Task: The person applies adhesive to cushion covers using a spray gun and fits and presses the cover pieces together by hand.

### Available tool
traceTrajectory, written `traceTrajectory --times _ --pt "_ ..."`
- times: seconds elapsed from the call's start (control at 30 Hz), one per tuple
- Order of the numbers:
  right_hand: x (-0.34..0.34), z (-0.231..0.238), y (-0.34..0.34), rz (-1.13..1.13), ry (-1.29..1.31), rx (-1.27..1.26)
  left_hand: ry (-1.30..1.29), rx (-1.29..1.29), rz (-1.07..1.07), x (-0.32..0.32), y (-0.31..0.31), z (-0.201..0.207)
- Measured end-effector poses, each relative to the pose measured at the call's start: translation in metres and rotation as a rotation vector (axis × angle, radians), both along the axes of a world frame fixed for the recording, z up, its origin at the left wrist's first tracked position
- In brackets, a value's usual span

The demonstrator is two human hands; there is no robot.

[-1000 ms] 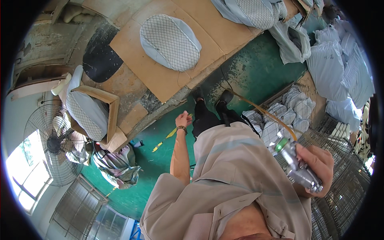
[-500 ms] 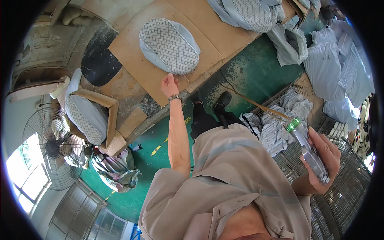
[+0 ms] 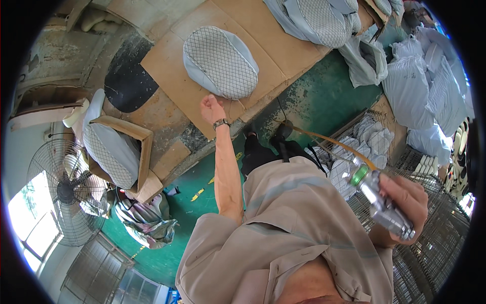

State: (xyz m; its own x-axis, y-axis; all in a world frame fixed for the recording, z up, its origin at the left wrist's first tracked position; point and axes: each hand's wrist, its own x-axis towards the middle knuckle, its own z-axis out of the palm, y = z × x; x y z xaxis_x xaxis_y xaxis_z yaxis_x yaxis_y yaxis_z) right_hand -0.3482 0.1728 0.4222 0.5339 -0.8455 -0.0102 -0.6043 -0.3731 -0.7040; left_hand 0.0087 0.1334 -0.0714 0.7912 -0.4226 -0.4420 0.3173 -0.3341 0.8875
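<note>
Cushion (image 3: 220, 61), diamond-patterned with grey sides, lies on a cardboard sheet (image 3: 169, 78) atop the table (image 3: 163, 117). The left hand (image 3: 212, 108), fingers curled together, is at the cushion's near end, by the cardboard's near corner; whether it pinches anything, I cannot tell. The right hand (image 3: 411, 201) grips a silver hand tool (image 3: 380, 206), beyond the table's near edge.

blown-out window (image 3: 33, 228) — left, bent edges, black corners
</note>
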Motion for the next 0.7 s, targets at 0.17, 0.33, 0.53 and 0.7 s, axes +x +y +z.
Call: traceTrajectory --times 0.17,0.33,0.53,0.7 --pt "0.021 -0.001 0.01 -0.13 0.025 -0.121 -0.03 0.024 0.012 0.012 0.003 -0.005" --pt "0.034 -0.01 0.016 -0.199 0.077 -0.186 -0.057 0.044 -0.042 0.027 -0.003 -0.012" --pt "0.021 -0.008 -0.005 -0.123 0.031 0.052 -0.44 0.514 -0.491 0.027 -0.028 0.007" --pt "0.011 -0.022 -0.037 -0.002 0.038 0.095 -0.506 0.57 -0.373 0.014 -0.022 0.015"
